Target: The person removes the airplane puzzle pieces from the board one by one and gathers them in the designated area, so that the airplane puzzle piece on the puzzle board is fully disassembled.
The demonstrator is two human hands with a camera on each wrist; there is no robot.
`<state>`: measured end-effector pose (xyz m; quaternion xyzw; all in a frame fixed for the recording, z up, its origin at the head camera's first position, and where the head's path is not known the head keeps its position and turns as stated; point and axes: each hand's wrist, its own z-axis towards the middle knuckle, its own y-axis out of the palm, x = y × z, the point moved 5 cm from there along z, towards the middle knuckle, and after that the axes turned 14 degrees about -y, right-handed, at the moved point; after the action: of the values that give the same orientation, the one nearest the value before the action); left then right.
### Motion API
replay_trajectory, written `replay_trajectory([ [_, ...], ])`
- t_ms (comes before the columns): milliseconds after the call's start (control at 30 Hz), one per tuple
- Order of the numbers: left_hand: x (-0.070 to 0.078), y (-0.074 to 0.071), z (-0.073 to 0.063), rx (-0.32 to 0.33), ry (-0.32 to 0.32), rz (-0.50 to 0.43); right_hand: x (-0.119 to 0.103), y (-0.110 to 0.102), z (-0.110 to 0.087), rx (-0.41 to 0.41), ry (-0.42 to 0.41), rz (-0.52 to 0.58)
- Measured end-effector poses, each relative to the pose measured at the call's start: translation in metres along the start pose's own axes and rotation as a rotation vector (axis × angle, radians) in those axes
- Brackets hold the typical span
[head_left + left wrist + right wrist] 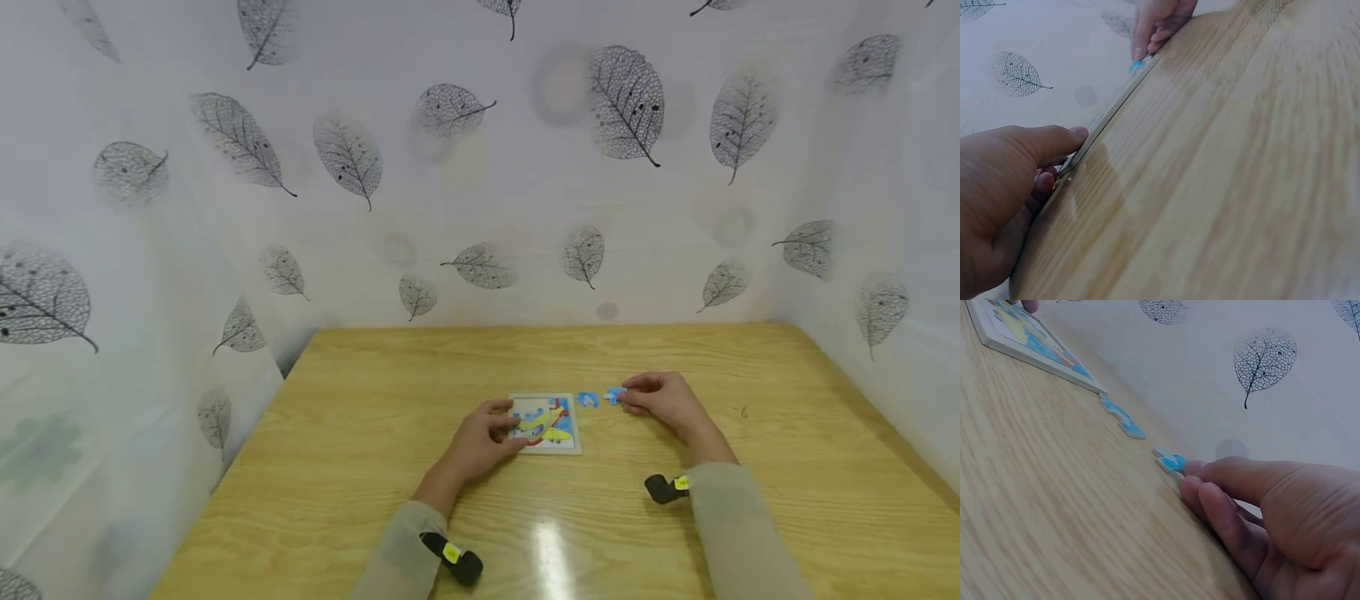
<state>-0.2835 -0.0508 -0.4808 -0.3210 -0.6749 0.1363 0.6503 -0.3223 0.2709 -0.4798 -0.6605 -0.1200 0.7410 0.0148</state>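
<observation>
A small framed jigsaw puzzle (555,451) with a yellow-and-red airplane picture lies flat on the table, its upper left part bare of pieces. My left hand (480,442) grips the frame's left side, thumb (1063,142) on its near edge and fingers curled at the corner. To the right of the frame, my right hand (667,404) pinches a blue-and-white puzzle piece (1171,462) between thumb and fingers, close over the tabletop. Another blue puzzle piece (1122,419) lies between the frame and that hand, right by the frame's corner.
The wooden table (360,442) reaches back to a white curtain (495,200) printed with grey leaves, which also hangs along both sides. A black wrist camera (453,558) sits on the left sleeve and another wrist camera (663,488) on the right.
</observation>
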Motion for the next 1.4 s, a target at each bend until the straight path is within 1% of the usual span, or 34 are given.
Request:
replay_trajectory([
  [300,0.0,-0.001,-0.001,-0.001,-0.014,-0.022,-0.006,0.004,-0.001,0.0,-0.005,-0.074],
  [633,-0.002,0.001,-0.002,-0.024,0.017,-0.025,-0.004,0.005,0.0,-0.01,-0.004,-0.158],
  [700,-0.003,0.001,-0.001,-0.026,0.008,-0.042,-0.004,0.005,0.0,-0.013,-0.01,-0.153],
  [833,-0.004,0.001,0.0,-0.016,0.0,-0.038,-0.003,0.001,-0.001,-0.003,-0.02,-0.105],
  [1100,0.0,-0.001,0.0,-0.004,0.044,0.005,-0.001,-0.005,-0.002,0.025,-0.027,0.02],
  [1200,0.0,-0.001,-0.001,-0.006,0.039,-0.001,0.0,-0.004,-0.001,0.035,-0.026,0.028],
  [1400,-0.001,-0.001,-0.001,-0.008,0.014,-0.019,-0.004,0.003,0.001,0.013,-0.037,-0.029],
])
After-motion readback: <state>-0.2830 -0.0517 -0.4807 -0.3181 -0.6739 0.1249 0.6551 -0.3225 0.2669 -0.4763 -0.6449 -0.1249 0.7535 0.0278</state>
